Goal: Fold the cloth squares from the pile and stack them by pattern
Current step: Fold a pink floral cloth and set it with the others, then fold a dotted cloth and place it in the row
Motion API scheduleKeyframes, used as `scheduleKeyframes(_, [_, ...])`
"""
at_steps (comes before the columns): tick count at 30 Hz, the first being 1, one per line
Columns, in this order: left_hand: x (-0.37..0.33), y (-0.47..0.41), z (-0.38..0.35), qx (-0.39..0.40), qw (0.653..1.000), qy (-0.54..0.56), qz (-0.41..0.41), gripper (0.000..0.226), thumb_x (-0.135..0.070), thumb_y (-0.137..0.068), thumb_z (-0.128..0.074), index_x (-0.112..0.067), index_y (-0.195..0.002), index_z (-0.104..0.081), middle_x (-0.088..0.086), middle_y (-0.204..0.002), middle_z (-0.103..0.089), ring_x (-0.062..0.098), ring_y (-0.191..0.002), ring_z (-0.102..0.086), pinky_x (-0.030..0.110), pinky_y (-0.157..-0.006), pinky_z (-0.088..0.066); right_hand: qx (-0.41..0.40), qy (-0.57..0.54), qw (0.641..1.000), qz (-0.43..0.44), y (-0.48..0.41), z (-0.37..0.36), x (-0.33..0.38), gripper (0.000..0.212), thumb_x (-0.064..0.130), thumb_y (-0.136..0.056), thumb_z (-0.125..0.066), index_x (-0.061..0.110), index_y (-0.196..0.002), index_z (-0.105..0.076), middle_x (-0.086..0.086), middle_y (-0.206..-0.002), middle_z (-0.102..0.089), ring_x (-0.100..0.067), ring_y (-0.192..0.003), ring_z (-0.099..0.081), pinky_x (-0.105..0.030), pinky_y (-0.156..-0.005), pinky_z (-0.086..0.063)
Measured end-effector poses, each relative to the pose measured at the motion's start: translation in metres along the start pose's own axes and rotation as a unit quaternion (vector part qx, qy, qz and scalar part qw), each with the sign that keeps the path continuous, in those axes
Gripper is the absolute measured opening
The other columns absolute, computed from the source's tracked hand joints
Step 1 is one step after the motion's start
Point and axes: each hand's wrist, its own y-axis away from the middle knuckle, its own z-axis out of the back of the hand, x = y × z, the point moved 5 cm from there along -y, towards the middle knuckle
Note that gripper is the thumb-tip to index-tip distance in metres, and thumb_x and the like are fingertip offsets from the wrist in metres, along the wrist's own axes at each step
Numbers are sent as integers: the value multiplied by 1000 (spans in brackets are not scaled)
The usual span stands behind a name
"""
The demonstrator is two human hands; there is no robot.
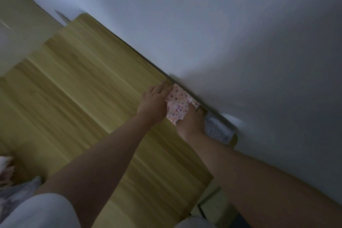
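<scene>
The fingers (163,89) of the left hand (154,102) lie straight against the left side of the pink-dotted cloth (177,102). The right hand (191,122) is partly under the cloth, so I cannot tell if it grips. The cloth lies between both hands, at the far edge of the desk (83,79), its long side along the wall (222,24). The blue-dotted stack (218,129) is just right, nearer the right hand.

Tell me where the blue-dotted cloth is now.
In the head view, the blue-dotted cloth lies at the far corner of the table, against the wall, just right of the right hand.
</scene>
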Motion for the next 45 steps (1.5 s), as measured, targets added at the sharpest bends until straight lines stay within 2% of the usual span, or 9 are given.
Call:
scheduleKeyframes(5, [1,54,11,-36,993,109,4,57,-9,-97,-52,-28,-150,-44,1,-159,-37,28,-144,-35,46,-118,-31,-12,-69,997,34,41,13,-1,55,9,-96,-60,12,-149,-42,-11,-149,-45,-29,-133,-48,-37,-106,-44])
scheduleKeyframes(9, [2,120,13,-47,986,159,3,54,-7,-94,-54,-26,-144,-51,-1,-150,-46,25,-126,-54,43,-107,-44,-2,-74,996,56,86,19,-10,29,14,-94,-58,17,-124,-60,-7,-126,-62,-24,-113,-59,-34,-90,-51])
scheduleKeyframes(17, [-14,280,13,-55,986,154,-19,33,-13,-97,-58,-28,-126,-66,-11,-120,-60,7,-93,-56,22,-87,-41,-2,-83,992,99,222,-12,-44,14,20,-95,-58,23,-106,-65,-1,-103,-66,-20,-92,-63,-29,-70,-51])
scheduleKeyframes(21, [-8,371,-1,-83,981,171,-32,27,-14,-96,-63,-26,-119,-70,-7,-113,-65,8,-85,-58,21,-83,-43,-6,-100,983,154,301,-55,-68,19,21,-94,-58,20,-110,-67,2,-104,-65,-20,-98,-63,-30,-78,-52])
scheduleKeyframes(27, [30,531,-9,-92,971,219,39,17,-21,-96,-65,-35,-103,-72,-12,-82,-68,3,-73,-64,8,-56,-41,25,-123,976,179,432,-141,-90,14,23,-98,-57,20,-105,-68,3,-92,-65,-22,-92,-67,-38,-82,-59])
scheduleKeyframes(31, [55,606,-8,-84,972,214,44,16,-23,-96,-64,-37,-99,-70,-19,-82,-68,5,-78,-67,22,-65,-49,29,-103,975,196,499,-191,-92,20,25,-99,-58,18,-112,-71,4,-95,-63,-18,-93,-65,-31,-77,-54])
scheduleKeyframes(37, [123,692,-7,-102,969,219,52,14,-21,-96,-66,-35,-98,-71,-14,-78,-69,7,-74,-67,22,-61,-50,20,-118,973,195,573,-265,-74,17,25,-98,-58,19,-107,-71,1,-96,-68,-20,-92,-66,-35,-81,-56])
scheduleKeyframes(42, [195,746,-20,-69,976,204,40,13,-25,-98,-64,-37,-99,-70,-12,-82,-70,10,-76,-68,22,-55,-47,3,-180,975,133,616,-346,-58,18,21,-93,-61,28,-77,-64,5,-77,-64,-29,-89,-70,-47,-81,-60])
scheduleKeyframes(45, [243,788,-28,-60,975,209,36,20,-22,-97,-65,-41,-90,-66,-18,-83,-67,11,-77,-69,29,-67,-56,11,-222,969,105,655,-397,-43,20,21,-92,-62,29,-73,-63,3,-81,-66,-30,-90,-70,-50,-83,-60])
